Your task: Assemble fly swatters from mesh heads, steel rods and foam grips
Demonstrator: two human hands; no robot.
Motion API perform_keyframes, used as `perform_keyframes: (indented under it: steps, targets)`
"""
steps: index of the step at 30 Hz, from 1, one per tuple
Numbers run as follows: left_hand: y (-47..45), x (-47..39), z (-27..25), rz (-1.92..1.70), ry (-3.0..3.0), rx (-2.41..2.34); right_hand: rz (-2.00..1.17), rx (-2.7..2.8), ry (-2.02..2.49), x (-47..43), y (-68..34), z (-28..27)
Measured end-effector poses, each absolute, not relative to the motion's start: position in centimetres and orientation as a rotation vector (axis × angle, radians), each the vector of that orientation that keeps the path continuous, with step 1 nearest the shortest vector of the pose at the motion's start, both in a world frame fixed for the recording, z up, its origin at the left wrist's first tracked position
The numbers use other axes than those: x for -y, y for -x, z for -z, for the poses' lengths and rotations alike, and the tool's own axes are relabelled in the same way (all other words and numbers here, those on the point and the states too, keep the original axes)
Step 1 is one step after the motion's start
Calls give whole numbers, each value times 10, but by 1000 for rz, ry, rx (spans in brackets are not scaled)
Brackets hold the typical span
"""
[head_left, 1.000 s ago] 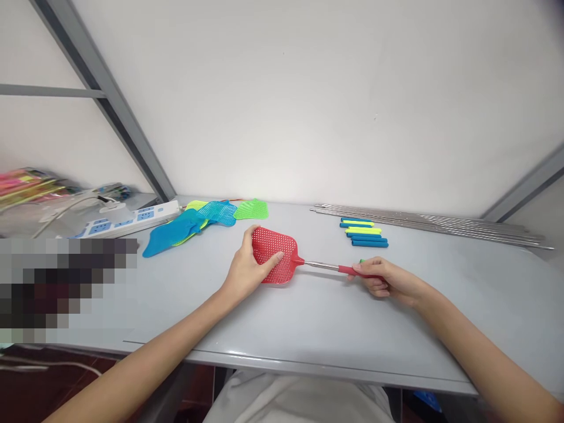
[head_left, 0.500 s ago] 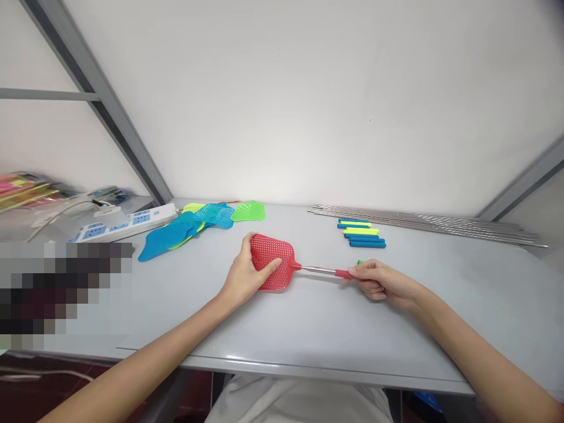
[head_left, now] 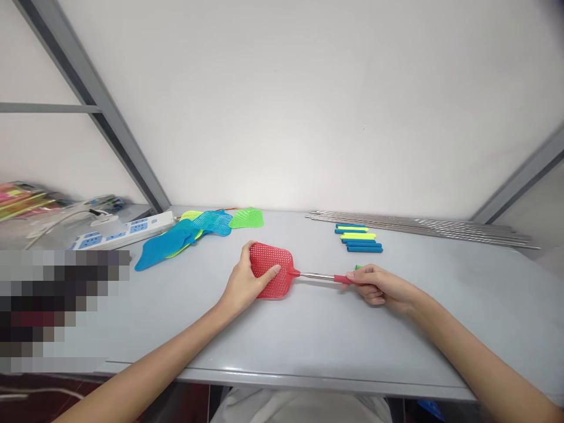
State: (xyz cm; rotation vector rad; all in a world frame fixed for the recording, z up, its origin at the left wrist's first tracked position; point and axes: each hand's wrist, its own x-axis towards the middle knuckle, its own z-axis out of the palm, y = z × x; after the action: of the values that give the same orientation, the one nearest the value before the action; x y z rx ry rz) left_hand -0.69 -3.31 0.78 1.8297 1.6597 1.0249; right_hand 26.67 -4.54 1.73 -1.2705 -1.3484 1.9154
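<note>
A red fly swatter (head_left: 275, 273) with a perforated head, a metal rod and a red grip lies across my two hands, just above the grey table. My left hand (head_left: 244, 279) grips the left side of the head, thumb on top and fingers beneath. Around the red grip at the other end, my right hand (head_left: 379, 285) is closed. Behind that hand a green grip (head_left: 358, 268) peeks out, mostly hidden. Several blue and yellow grips (head_left: 361, 239) lie in a row farther back.
At the back left lie blue, yellow and green swatter heads (head_left: 211, 223). A white power strip (head_left: 127, 232) with a plugged-in cable is left of them. Thin metal rods (head_left: 418, 228) stretch along the wall at the right. Metal frame posts (head_left: 101, 100) rise at both sides.
The view has tilted slightly, so everything sits a little lower in it. Both hands keep the same hold on the red fly swatter.
</note>
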Motion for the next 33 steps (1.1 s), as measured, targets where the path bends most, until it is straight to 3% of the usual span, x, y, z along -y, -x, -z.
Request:
perform_keyframes:
  steps: [21, 33]
  targets:
    - [4, 34, -9, -1039, -1817, -1683, -1913, 1340, 1266, 43, -271, -18]
    - [25, -25, 1, -1150, -1361, -1241, -1635, 1179, 1204, 34, -294, -35]
